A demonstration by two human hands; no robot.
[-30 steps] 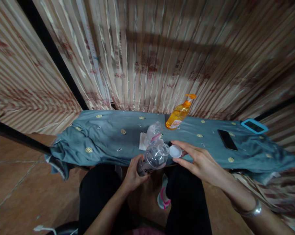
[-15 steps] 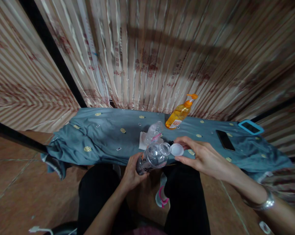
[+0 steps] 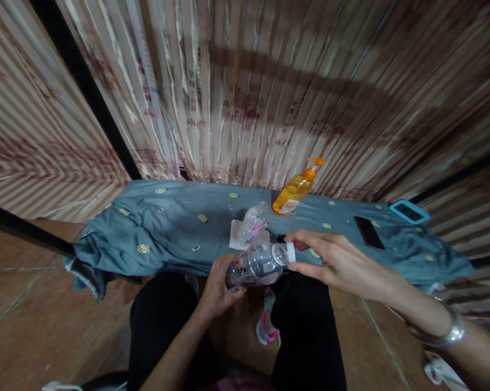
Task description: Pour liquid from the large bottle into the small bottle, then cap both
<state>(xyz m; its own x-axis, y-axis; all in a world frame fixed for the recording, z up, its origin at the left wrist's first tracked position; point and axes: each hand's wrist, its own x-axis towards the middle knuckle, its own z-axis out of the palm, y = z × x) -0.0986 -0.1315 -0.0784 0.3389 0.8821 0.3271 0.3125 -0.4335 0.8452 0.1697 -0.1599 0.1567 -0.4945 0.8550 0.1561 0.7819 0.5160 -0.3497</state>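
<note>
A clear plastic bottle (image 3: 263, 260) is tilted over my lap, its neck pointing right. My left hand (image 3: 219, 282) wraps round its lower half. Between the thumb and fingers of my right hand (image 3: 324, 258) is a white cap (image 3: 291, 252), up against the bottle's mouth; whether its thread has caught I cannot tell. Just behind, a second clear plastic bottle (image 3: 253, 220) stands on a white tissue (image 3: 235, 239). Farther back is a pump bottle (image 3: 296, 190) of yellow-orange liquid with an orange pump head.
The bench wears a blue-grey cloth (image 3: 179, 212) with pineapple prints. On its right lie a black phone (image 3: 369, 232) and a blue-framed device (image 3: 409, 212). A pleated curtain (image 3: 245, 92) hangs behind, and a black pole (image 3: 90, 98) slants down on the left.
My right hand has turned the cap from facing the camera to edge-on and brought it against the bottle's mouth. The bottle has tipped slightly more to the right.
</note>
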